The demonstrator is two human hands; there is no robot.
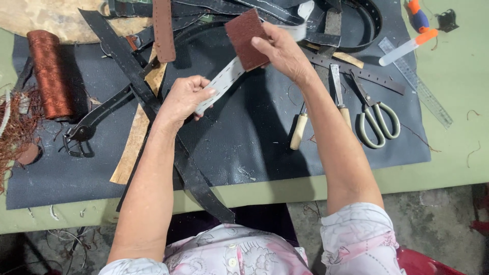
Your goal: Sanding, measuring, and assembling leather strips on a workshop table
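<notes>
Left hand [186, 97] fingers clamp one white strap [224, 81]; right hand [280, 51] apparently pinches one brown patch [247, 38].

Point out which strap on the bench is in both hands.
The pale grey stitched strap, pinched by the left hand and the right hand. The black straps and the brown strap lie untouched.

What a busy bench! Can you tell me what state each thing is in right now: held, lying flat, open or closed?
Left hand: closed on the white strap.
Right hand: pinching the brown leather piece.
White strap: held taut, off the mat.
Brown leather piece: held against the strap.
Scissors: lying closed.
Thread spool: lying on its side.
Wooden-handled tool: lying unused.
</notes>
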